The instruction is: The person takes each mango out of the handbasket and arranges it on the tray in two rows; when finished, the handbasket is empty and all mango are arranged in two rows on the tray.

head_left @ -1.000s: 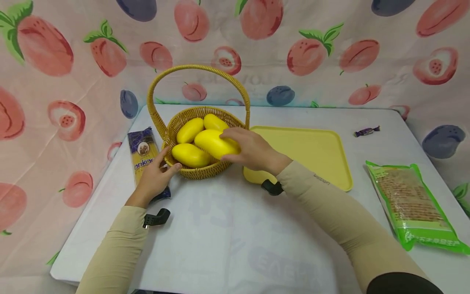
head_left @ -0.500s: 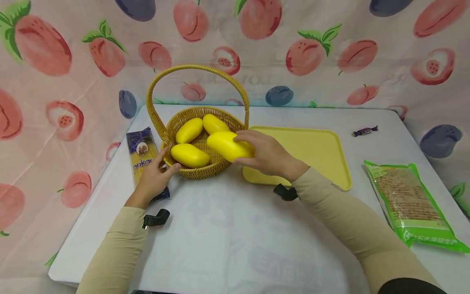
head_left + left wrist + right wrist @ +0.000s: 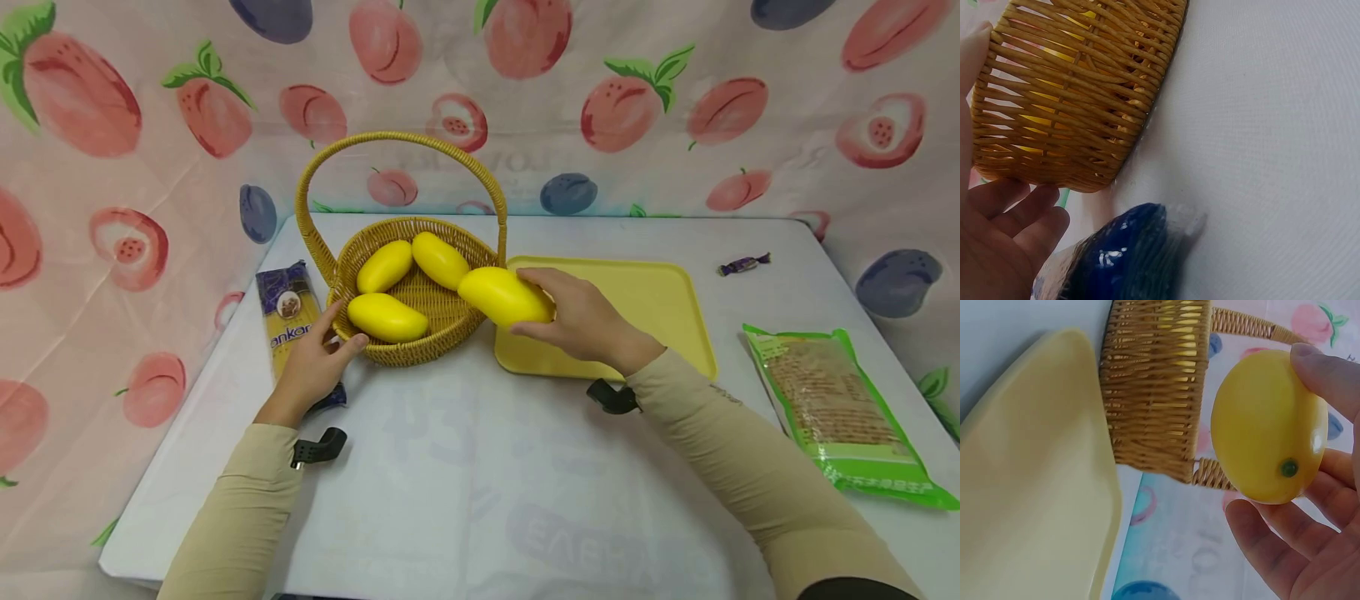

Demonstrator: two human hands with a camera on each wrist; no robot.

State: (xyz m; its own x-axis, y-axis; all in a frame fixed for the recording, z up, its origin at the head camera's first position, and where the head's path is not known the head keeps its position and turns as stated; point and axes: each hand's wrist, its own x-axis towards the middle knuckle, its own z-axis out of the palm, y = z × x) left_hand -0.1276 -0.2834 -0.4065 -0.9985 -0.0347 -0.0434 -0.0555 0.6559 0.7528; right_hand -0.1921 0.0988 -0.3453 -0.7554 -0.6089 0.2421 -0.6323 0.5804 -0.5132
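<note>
A yellow mango (image 3: 506, 297) with a small green stem spot hangs in my right hand (image 3: 592, 321), gripped between thumb and fingers. It is over the tray's left edge, just right of the wicker basket (image 3: 405, 354). Three more mangoes lie in that basket, one of them a mango (image 3: 387, 318) at the front. My left hand (image 3: 315, 367) holds the basket's front left side. In the left wrist view its thumb is on the rim and its fingertips are against the woven side (image 3: 1079, 94). Under the left hand lies a spaghetti packet (image 3: 288, 308), partly hidden.
A yellow tray (image 3: 637, 308) lies right of the basket, partly under my right hand. Farther right are a purple-wrapped candy (image 3: 744, 264) and a green-edged food bag (image 3: 840, 400). The basket's tall handle (image 3: 401, 137) arches upward. Fruit-printed cloth (image 3: 660, 167) hangs behind the white table (image 3: 450, 500).
My right hand has carried the mango rightward out of the basket to the tray's left edge, uncovering more of the basket floor. My left hand has stayed on the basket.
</note>
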